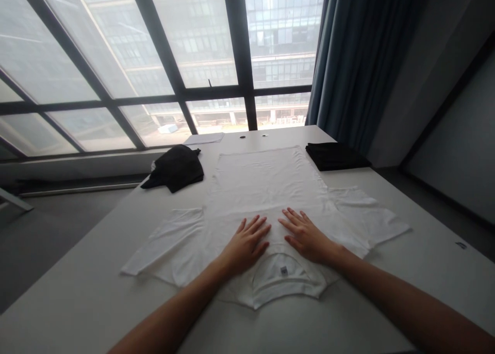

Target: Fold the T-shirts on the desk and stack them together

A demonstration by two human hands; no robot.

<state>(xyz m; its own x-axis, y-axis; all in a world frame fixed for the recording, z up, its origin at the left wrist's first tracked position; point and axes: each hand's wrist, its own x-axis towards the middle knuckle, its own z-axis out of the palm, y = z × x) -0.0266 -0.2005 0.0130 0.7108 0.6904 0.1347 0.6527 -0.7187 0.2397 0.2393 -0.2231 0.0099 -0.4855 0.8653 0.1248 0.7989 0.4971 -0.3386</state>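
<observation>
A white T-shirt point(266, 181) lies spread out on the white table, its collar toward me and its hem toward the window. Both sleeves stick out to the sides, and a small grey label shows inside the neck. My left hand point(245, 243) rests flat on the upper chest, left of the collar, with its fingers apart. Across from it, my right hand point(305, 235) lies flat on the cloth just right of the middle, fingers also spread. Neither hand grips the fabric. Light wrinkles run over the shirt's body.
A crumpled black cloth point(176, 167) lies at the table's left edge, and a folded black cloth point(336, 156) at the right. White paper point(203, 139) sits at the far end of the table point(96, 271). A blue curtain point(359, 60) hangs beside the windows.
</observation>
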